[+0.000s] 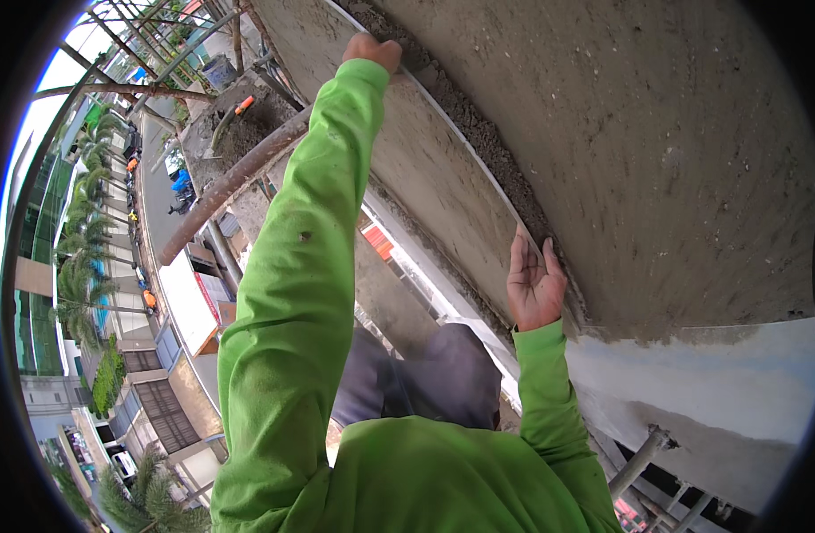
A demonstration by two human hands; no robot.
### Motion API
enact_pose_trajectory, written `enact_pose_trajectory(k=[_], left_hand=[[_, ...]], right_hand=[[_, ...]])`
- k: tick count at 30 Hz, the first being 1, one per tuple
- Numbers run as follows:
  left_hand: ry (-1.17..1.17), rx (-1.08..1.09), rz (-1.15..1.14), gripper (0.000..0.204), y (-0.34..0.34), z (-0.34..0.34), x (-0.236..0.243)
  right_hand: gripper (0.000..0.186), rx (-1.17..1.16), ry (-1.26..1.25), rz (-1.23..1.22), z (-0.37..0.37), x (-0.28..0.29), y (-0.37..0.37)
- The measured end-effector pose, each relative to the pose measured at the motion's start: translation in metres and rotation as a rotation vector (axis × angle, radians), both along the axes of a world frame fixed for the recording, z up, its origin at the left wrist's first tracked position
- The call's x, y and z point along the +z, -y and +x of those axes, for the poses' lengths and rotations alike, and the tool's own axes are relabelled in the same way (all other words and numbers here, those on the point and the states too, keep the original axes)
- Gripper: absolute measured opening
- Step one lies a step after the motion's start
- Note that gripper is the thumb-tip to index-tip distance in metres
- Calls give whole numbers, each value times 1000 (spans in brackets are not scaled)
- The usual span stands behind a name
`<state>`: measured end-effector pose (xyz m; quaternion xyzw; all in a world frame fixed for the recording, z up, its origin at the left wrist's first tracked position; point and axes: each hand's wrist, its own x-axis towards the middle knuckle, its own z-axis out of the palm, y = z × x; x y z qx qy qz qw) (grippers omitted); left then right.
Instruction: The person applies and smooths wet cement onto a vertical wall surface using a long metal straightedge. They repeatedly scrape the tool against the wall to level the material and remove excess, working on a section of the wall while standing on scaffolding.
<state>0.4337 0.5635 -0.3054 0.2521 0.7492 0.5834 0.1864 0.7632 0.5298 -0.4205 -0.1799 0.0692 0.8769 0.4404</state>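
A long, thin, pale straightedge (465,142) lies against a wet grey plastered wall (656,169), slanting from the top middle down to the right. My left hand (372,53), at the end of a stretched arm, is closed on its upper part. Lower down, my right hand (538,289) grips the bar near its lower end, palm turned up, thumb on one side and fingers on the other. A ridge of loose wet mortar (483,129) is heaped along the bar's right side. Left of the bar, the plaster (434,169) looks smoother.
A rusty scaffold pipe (239,186) crosses left of my left arm. Beyond it, a heap of mortar (239,133) lies near an orange-handled tool (245,105) and a bucket (218,71). Whitish wall (700,373) runs below the plaster. A street (163,218) lies far below.
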Motion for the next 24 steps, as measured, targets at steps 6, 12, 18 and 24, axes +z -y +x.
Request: enact_pose_trajectory(k=[6, 12, 18, 24], left_hand=[[245, 120, 161, 24, 74, -12, -64], [485, -58, 79, 27, 141, -1, -151], [233, -12, 285, 40, 193, -72, -144], [-858, 328, -659, 60, 265, -193, -148]], right_hand=[[51, 128, 38, 183, 25, -14, 36], [43, 151, 284, 94, 35, -71, 81], [40, 188, 141, 70, -63, -41, 73], [43, 240, 119, 253, -225, -9, 33]])
